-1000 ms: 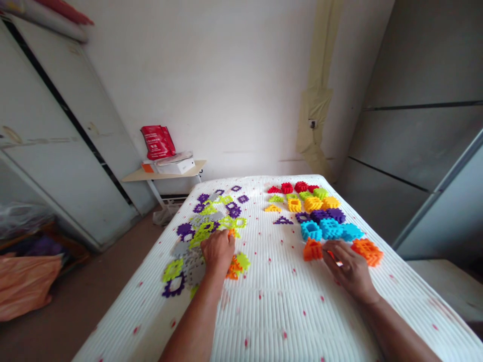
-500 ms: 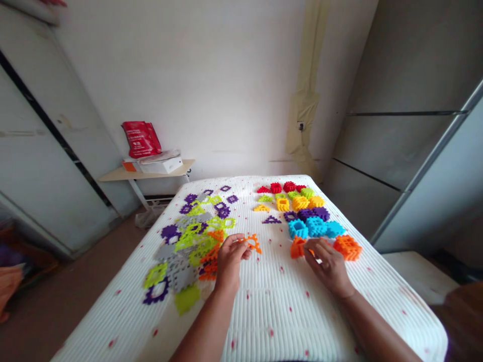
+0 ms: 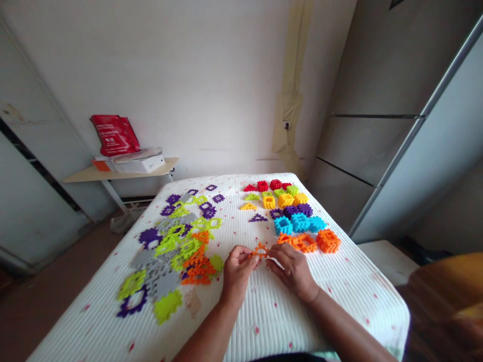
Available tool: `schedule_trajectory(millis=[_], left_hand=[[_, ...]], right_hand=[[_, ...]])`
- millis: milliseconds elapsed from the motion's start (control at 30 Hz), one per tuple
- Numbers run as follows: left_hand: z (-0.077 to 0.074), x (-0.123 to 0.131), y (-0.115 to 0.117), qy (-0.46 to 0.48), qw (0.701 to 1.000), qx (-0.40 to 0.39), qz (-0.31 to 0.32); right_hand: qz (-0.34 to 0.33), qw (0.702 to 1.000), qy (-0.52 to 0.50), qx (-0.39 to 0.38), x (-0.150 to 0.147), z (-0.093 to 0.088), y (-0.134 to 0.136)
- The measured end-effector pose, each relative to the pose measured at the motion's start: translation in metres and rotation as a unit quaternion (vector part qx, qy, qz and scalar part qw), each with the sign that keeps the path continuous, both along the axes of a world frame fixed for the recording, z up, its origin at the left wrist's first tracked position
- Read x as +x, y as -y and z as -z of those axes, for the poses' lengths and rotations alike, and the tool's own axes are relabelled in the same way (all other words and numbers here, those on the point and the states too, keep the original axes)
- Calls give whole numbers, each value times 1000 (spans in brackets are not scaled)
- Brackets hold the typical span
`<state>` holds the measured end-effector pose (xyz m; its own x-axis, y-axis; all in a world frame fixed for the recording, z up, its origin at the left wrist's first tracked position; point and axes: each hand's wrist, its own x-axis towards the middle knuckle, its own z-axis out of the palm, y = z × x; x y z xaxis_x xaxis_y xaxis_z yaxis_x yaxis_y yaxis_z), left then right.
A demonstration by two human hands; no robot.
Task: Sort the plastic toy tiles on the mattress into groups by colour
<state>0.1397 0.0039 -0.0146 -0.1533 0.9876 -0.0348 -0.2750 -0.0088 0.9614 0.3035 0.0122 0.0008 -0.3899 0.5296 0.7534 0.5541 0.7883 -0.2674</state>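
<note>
My left hand [image 3: 239, 274] pinches a small orange triangular interlocking piece [image 3: 260, 248] with toothed edges, held just above the bed. At that piece's right end are the curled fingers of my right hand [image 3: 293, 269], closed on it as far as I can see. Just beyond my right hand stand orange square frame pieces [image 3: 306, 243] and a thick orange stack [image 3: 328, 241]. To the left of my left hand lies a loose heap of orange triangles [image 3: 199, 269].
Rows of blue [image 3: 300, 222], purple, yellow [image 3: 269, 202], green and red pieces [image 3: 262, 186] stand at the right. Scattered grey [image 3: 166, 284], green and purple pieces [image 3: 133, 303] cover the left. Behind are a side table [image 3: 83, 175] with a red bag [image 3: 113, 136], and a refrigerator [image 3: 372, 100].
My right hand has moved left from the orange stacks to the triangular piece. My left hand still holds that piece, now closer to my right hand. The view has shifted right.
</note>
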Motion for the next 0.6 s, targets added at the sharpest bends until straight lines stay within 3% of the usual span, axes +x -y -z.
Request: schedule_trajectory(millis=[267,500,600], left_hand=[[2,-2,1,-2,1000,6,31],[2,-4,0,-8,999,8,47],[3,-5,0,-14,999,11,49]], right_hand=[[12,999,-30,-19,6,5,-5],[146,982,-115,-25,46,4,-26],[163,978,-116,-54,56,5,-32]])
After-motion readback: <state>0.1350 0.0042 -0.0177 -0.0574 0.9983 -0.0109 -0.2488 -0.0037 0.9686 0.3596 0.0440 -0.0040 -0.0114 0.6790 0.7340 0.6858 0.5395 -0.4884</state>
